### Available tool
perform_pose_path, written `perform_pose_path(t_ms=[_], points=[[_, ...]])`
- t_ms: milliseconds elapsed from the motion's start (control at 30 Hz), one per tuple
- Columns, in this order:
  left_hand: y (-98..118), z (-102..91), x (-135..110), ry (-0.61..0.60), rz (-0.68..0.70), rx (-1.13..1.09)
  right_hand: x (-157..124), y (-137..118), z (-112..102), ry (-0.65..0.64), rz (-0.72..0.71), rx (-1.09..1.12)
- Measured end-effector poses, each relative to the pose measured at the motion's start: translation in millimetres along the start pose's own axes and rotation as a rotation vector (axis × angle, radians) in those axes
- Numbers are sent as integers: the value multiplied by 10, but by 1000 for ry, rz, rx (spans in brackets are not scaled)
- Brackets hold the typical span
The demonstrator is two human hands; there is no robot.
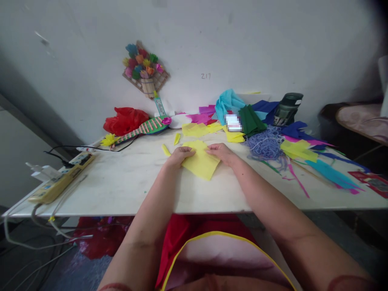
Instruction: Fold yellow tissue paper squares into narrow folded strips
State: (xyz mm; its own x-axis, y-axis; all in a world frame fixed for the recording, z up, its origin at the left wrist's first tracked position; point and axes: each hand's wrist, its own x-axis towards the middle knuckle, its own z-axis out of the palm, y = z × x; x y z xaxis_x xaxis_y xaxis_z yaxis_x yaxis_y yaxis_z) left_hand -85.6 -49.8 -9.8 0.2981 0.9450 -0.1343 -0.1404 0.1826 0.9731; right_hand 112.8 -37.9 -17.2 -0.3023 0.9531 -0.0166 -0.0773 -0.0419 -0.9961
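Observation:
A sheet of yellow crepe paper (200, 162) is held between both hands, just above the white table (121, 182). My left hand (180, 156) pinches its left side with thumb and fingers. On the opposite side my right hand (222, 153) grips the paper's upper right part the same way. The lower corner of the sheet hangs free toward me. Left of the sheet lie two small folded yellow paper pieces (177, 138). Behind it is more yellow paper (194, 129), flat on the table.
A power strip (63, 178) with cables runs along the left edge. Toward the wall lie a decorated green instrument-shaped craft (154, 126) and a red plastic bag (125, 120). Purple yarn (265, 142), dark green paper (251, 120) and a dark bottle (287, 110) crowd the right side.

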Motion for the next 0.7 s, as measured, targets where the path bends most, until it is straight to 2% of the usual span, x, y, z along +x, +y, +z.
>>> perform_pose_path(t_ms=[233,433,700], points=[[6,2,19,31,23,-132,-9,-26,-5,12,-15,92],[-19,-39,44,-34,48,-138,-5,-25,-22,5,-24,56],[17,-1,3,-19,68,-119,-38,-74,6,-9,-32,48]])
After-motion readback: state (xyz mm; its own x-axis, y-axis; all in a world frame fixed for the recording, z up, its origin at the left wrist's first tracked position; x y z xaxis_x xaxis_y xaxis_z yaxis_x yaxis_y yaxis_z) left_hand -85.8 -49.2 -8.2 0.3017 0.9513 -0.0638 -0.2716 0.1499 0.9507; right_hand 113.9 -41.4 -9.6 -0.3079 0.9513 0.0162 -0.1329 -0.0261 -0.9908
